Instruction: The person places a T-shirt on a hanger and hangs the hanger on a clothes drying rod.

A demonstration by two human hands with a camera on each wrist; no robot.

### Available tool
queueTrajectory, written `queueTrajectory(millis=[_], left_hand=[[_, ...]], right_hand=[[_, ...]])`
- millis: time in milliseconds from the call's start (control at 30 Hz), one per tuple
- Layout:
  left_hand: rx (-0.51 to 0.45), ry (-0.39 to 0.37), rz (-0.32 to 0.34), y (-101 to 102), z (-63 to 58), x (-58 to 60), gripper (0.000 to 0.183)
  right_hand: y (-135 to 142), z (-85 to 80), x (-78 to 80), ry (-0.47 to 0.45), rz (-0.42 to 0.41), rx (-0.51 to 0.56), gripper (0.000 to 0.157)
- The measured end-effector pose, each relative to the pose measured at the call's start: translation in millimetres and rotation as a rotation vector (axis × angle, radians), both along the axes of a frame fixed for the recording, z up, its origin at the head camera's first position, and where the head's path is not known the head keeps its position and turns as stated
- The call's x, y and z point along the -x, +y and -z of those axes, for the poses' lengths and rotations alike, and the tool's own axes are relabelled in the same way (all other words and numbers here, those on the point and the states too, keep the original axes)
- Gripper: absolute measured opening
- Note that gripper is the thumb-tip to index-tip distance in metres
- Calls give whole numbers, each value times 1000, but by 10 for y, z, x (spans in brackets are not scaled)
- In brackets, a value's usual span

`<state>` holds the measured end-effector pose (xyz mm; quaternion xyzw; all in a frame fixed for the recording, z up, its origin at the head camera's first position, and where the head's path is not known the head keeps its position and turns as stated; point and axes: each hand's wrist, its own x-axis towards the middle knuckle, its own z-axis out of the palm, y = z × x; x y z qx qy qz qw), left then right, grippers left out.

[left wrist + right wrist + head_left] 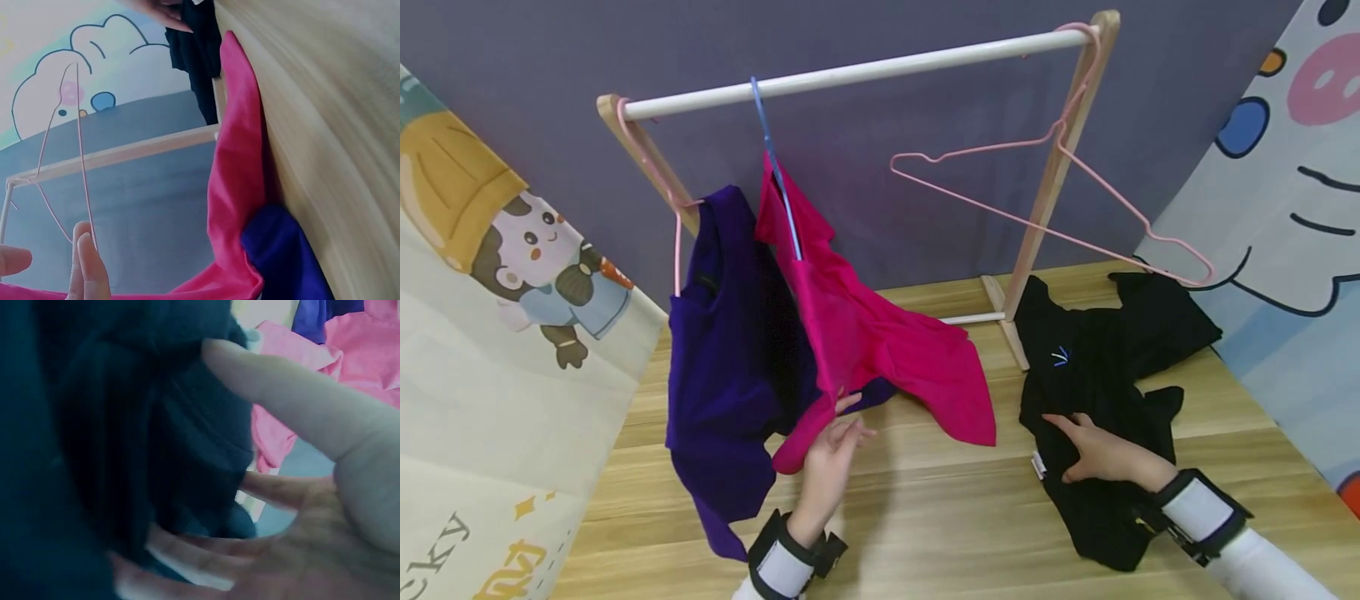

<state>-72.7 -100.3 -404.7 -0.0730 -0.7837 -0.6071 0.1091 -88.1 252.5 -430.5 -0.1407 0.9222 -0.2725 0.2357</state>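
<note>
A bright pink shirt (880,333) hangs from a blue hanger (781,175) on the rack. My left hand (833,454) is at the lower front edge of this shirt, thumb and fingers apart; in the left wrist view its fingers (90,265) are straight. On the wooden surface at right lies a black shirt (1090,350), crumpled, with a small blue and white print and a white tag. My right hand (1108,454) touches the black shirt with fingers spread. Up close in the right wrist view, folds of black cloth (200,419) hide some fingertips.
The rack has a white rail (865,73) and a wooden right post (1052,192). An unloaded pink hanger (977,200) hangs at its right end. At left, a dark purple garment (715,367) hangs on another pink hanger (677,242). Printed panels (527,333) flank the rack.
</note>
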Motion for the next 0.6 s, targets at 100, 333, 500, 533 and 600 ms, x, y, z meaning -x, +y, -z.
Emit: queueTrajectory(millis=[100, 333, 500, 533, 600], left_hand=[[38, -91, -26, 5, -23, 26, 21], [50, -255, 32, 22, -57, 72, 33], [-12, -135, 119, 46, -42, 119, 26], [-24, -112, 127, 52, -41, 128, 24], [-50, -74, 139, 66, -39, 147, 24]], right_hand=[[-43, 21, -11, -36, -5, -28, 82], [-142, 81, 7, 82, -2, -156, 65], [-184, 143, 65, 154, 7, -203, 47], [-188, 152, 81, 156, 6, -207, 44], [-193, 162, 112, 162, -7, -214, 39]])
